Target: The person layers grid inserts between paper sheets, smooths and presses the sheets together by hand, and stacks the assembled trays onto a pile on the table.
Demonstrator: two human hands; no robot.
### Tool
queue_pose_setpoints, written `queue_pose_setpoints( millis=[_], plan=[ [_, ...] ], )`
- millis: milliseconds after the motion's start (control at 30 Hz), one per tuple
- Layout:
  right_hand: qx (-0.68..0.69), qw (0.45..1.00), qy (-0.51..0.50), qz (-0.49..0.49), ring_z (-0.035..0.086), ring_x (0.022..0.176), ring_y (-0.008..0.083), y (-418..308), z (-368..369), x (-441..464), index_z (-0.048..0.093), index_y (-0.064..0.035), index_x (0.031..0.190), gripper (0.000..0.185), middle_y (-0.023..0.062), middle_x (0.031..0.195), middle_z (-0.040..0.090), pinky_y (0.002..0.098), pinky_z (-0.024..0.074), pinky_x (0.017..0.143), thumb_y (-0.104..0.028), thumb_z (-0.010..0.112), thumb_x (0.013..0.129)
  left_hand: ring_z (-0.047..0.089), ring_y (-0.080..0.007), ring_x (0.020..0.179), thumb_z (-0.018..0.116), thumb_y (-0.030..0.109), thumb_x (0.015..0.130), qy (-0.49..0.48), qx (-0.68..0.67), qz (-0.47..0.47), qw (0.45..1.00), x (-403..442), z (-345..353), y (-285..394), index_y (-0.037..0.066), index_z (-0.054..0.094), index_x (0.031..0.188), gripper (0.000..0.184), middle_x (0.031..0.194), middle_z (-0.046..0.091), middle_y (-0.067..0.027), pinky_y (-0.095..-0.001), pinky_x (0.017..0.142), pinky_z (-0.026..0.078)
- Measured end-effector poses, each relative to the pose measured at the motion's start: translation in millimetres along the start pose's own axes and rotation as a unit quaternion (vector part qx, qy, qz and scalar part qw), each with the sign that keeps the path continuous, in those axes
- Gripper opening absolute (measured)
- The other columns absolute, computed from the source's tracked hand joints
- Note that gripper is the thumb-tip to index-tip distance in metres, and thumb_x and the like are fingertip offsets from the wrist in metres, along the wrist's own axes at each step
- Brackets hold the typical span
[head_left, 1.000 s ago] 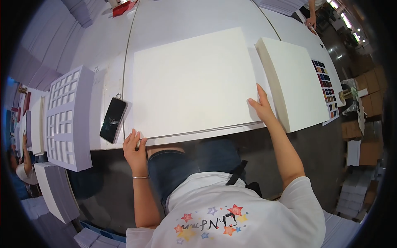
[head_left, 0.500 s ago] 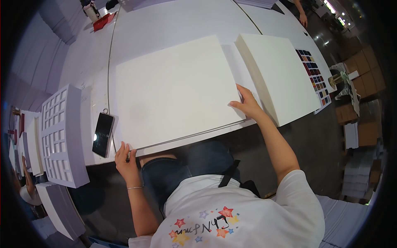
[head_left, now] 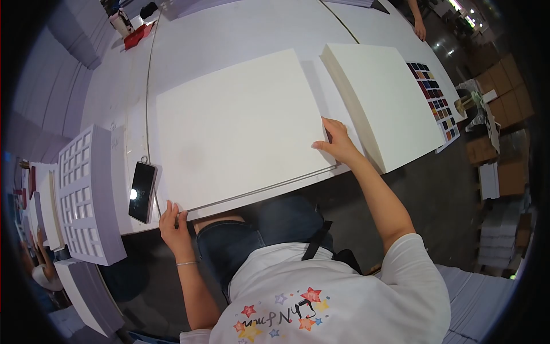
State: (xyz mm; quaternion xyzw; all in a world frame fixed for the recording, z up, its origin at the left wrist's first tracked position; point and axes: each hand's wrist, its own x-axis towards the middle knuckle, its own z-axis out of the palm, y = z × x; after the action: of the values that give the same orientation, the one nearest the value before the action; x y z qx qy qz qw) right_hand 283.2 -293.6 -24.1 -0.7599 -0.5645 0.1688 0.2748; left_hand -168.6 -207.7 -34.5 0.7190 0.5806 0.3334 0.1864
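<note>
Obs.: L. hand (head_left: 176,230) at near-left corner of the large white rect. sheet stack (head_left: 235,126). Forearm rises from below, wrist roughly straight w/ thin silvery bracelet (head_left: 187,263); fingers point away from body, tips at the corner, thumb by the near edge. Thumb & index stand apart; cannot tell if corner is pinched betw. them.

R. hand (head_left: 339,143) at stack's R. edge, near its front corner. Forearm slants inward from elbow; thumb reaches across top face, fingers lie along the side. Thumb & index spread apart, hand not closed.

Stack pos.: flat on white tabletop (head_left: 229,35), long side toward the person, slightly askew to table edge; layers visible at front.

Adj. items: L., black rect. phone w/ metal ring (head_left: 142,192), flat, near stack; farther L., thick white pile w/ cut-out windows (head_left: 82,192). R., thick off-white rect. block (head_left: 385,103), then multicolour swatch card (head_left: 431,94) just beside it.
</note>
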Motion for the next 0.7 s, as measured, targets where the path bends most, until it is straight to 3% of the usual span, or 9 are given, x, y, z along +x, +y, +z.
queue_pose_setpoints(
  millis=[133, 233, 300, 333, 367, 433, 500, 567, 700],
  plan=[
    [-0.004, 1.000, -0.005, 0.004, 0.036, 0.122, 0.0323, 4, 1, 0, 0.040, -0.0084, 0.132, 0.077, 0.0159, 0.127, 0.047, 0.0440, 0.0205, 0.103, -0.035, 0.072, 0.067, 0.054, -0.0254, 0.102, 0.068, 0.007, 0.075, -0.007, 0.049, 0.065, 0.997, 3, -6, 4, 0.001, 0.064, 0.100, 0.026, 0.119, 0.058, -0.0111, -0.0322, 0.087, 0.044],
    [-0.030, 0.999, 0.011, -0.004, 0.038, 0.120, 0.0339, 7, 5, -2, 0.042, -0.0065, 0.131, 0.075, 0.0169, 0.126, 0.047, 0.0430, 0.0247, 0.101, -0.031, 0.072, 0.067, 0.054, -0.0275, 0.102, 0.068, 0.010, 0.075, -0.023, 0.035, 0.064, 0.997, 8, -12, 7, 0.001, 0.065, 0.097, 0.023, 0.113, 0.060, -0.0131, -0.0344, 0.088, 0.043],
    [0.008, 0.997, 0.041, -0.065, 0.041, 0.116, 0.0345, 18, 8, 0, 0.044, -0.0040, 0.128, 0.071, 0.0187, 0.123, 0.049, 0.0409, 0.0306, 0.098, -0.026, 0.072, 0.066, 0.053, -0.0294, 0.104, 0.068, 0.012, 0.076, -0.025, 0.043, 0.039, 0.998, 17, -11, 6, 0.002, 0.065, 0.093, 0.020, 0.107, 0.060, -0.0145, -0.0362, 0.089, 0.043],
    [0.061, 0.998, 0.008, -0.032, 0.046, 0.111, 0.0325, 0, -4, 2, 0.046, -0.0013, 0.125, 0.067, 0.0196, 0.118, 0.051, 0.0381, 0.0369, 0.093, -0.022, 0.071, 0.066, 0.053, -0.0307, 0.104, 0.067, 0.014, 0.077, -0.007, 0.077, 0.068, 0.995, 24, -7, 7, 0.003, 0.064, 0.096, 0.022, 0.108, 0.059, -0.0151, -0.0381, 0.090, 0.042],
    [0.072, 0.989, 0.063, -0.113, 0.055, 0.099, 0.0318, 15, 8, 9, 0.052, -0.0017, 0.119, 0.063, 0.0181, 0.109, 0.058, 0.0366, 0.0431, 0.084, -0.028, 0.071, 0.065, 0.051, -0.0316, 0.105, 0.067, 0.015, 0.077, 0.024, 0.076, 0.095, 0.992, 31, 4, 3, 0.004, 0.062, 0.100, 0.026, 0.114, 0.055, -0.0158, -0.0388, 0.090, 0.042],
    [0.090, 0.990, 0.043, -0.104, 0.055, 0.098, 0.0316, 23, 12, 12, 0.051, 0.0005, 0.119, 0.063, 0.0184, 0.108, 0.058, 0.0378, 0.0424, 0.086, -0.024, 0.071, 0.065, 0.048, -0.0339, 0.109, 0.069, 0.016, 0.075, 0.021, 0.068, 0.107, 0.992, 48, 12, 15, 0.004, 0.061, 0.104, 0.032, 0.118, 0.052, -0.0168, -0.0405, 0.092, 0.040],
    [0.068, 0.996, 0.030, -0.055, 0.047, 0.108, 0.0308, 20, 10, 6, 0.044, 0.0024, 0.125, 0.069, 0.0195, 0.118, 0.049, 0.0394, 0.0368, 0.095, -0.020, 0.070, 0.066, 0.047, -0.0354, 0.109, 0.071, 0.017, 0.071, 0.045, 0.035, 0.145, 0.988, 71, 27, 22, 0.003, 0.061, 0.104, 0.037, 0.119, 0.051, -0.0182, -0.0417, 0.092, 0.039],
    [0.136, 0.990, -0.015, -0.034, 0.043, 0.113, 0.0310, 16, 6, 6, 0.042, 0.0019, 0.128, 0.069, 0.0192, 0.120, 0.045, 0.0398, 0.0344, 0.097, -0.016, 0.068, 0.067, 0.046, -0.0359, 0.110, 0.071, 0.018, 0.071, 0.060, 0.037, 0.150, 0.986, 97, 41, 27, 0.002, 0.060, 0.104, 0.038, 0.120, 0.050, -0.0202, -0.0422, 0.094, 0.038],
    [0.162, 0.985, -0.036, -0.048, 0.043, 0.113, 0.0296, 15, 3, 7, 0.040, 0.0013, 0.129, 0.068, 0.0182, 0.120, 0.044, 0.0392, 0.0327, 0.098, -0.013, 0.066, 0.068, 0.041, -0.0367, 0.116, 0.068, 0.026, 0.075, 0.035, 0.093, 0.071, 0.992, 144, 66, 37, -0.001, 0.054, 0.114, 0.049, 0.126, 0.043, -0.0243, -0.0414, 0.099, 0.034]
  ],
)
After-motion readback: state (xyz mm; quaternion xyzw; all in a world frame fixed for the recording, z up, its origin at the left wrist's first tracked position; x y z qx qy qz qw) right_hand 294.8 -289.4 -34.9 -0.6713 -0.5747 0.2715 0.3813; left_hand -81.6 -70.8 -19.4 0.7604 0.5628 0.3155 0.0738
